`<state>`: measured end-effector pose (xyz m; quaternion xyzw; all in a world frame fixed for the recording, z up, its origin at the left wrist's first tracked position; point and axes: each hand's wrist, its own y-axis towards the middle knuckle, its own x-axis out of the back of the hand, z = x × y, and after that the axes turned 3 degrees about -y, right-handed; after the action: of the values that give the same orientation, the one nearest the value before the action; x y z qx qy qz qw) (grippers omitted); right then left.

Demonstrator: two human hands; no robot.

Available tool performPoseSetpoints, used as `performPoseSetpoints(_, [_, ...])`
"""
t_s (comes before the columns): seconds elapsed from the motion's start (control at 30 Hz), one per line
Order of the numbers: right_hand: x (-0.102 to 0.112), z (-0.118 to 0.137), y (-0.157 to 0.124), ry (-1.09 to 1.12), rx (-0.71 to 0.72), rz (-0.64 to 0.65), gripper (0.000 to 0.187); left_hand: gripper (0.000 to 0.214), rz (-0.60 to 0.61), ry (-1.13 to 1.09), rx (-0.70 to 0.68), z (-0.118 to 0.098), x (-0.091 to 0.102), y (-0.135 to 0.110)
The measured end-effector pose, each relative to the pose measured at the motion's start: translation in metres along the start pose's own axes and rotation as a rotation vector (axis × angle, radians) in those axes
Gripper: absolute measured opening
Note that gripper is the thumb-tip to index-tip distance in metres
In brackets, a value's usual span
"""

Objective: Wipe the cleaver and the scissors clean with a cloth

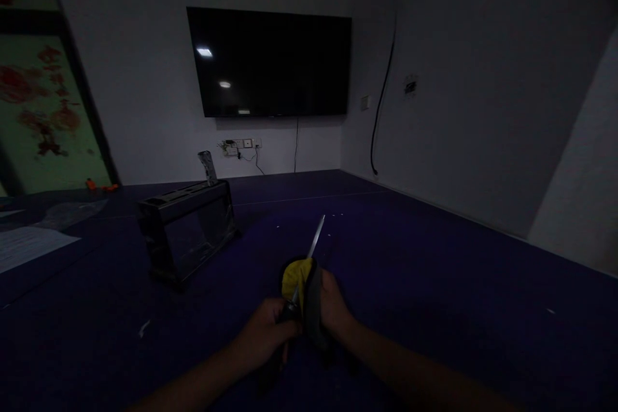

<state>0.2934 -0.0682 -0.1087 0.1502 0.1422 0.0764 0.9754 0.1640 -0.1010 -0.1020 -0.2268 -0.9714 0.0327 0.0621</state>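
My left hand [263,331] is closed round the dark handle of a knife [316,236], whose thin bright blade points up and away from me. My right hand [333,306] is closed on a folded yellow and dark cloth [295,278] that wraps the lower part of the blade. Both hands meet low in the middle of the head view, above a dark blue surface [410,270]. The light is dim and the handle is mostly hidden by my fingers.
A black knife block [186,232] with a clear front stands to the left, one handle sticking up from its far end. Papers [29,241] lie at the far left. A wall-mounted television [270,61] and a socket strip [241,143] are behind.
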Motion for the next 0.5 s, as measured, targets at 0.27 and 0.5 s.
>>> performPoseSetpoints(0.27, [-0.0012,0.0040,-0.0016,0.026,-0.007,-0.006,0.021,0.011,0.013,0.004,0.005,-0.0004,0.0005,-0.0015])
performPoseSetpoints(0.5, [-0.0050,0.0081,-0.0040,0.050,-0.026,-0.055,0.023,0.011,0.021,0.001,0.007,0.0001,0.0008,-0.0010])
